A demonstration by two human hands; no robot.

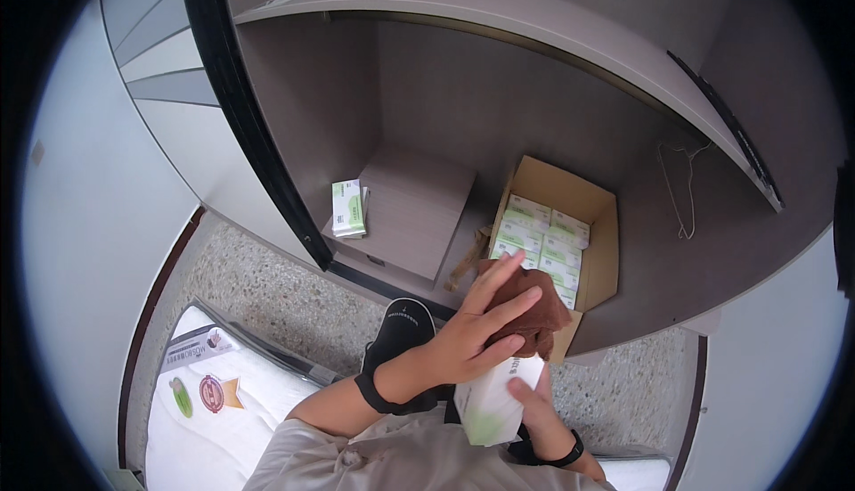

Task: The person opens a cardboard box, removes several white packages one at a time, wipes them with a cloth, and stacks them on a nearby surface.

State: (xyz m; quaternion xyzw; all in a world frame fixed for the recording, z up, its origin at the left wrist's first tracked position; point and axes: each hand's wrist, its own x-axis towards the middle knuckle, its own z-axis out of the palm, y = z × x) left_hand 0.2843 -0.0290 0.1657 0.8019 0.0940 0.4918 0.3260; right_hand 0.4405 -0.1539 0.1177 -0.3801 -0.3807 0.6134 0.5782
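My left hand [474,330], a black band at its wrist, lies with spread fingers over a crumpled brown cloth [534,300], holding it against the upper end of a white and green soft pack [497,401]. My right hand [534,401] grips that pack from the right side and below; part of this hand is hidden behind the pack. Beyond the cloth stands an open cardboard box [598,257] with several similar packs [528,210] in rows. A small stack of such packs [347,207] lies on the left edge of a low drawer unit [417,203].
A wardrobe shelf [467,0] arches overhead, and a wire hanger [681,190] hangs at the right. Brown tape [471,257] sticks out left of the box. A black shoe [404,330] is on the speckled floor [267,277], beside a white packaged mattress or bedding item [220,424].
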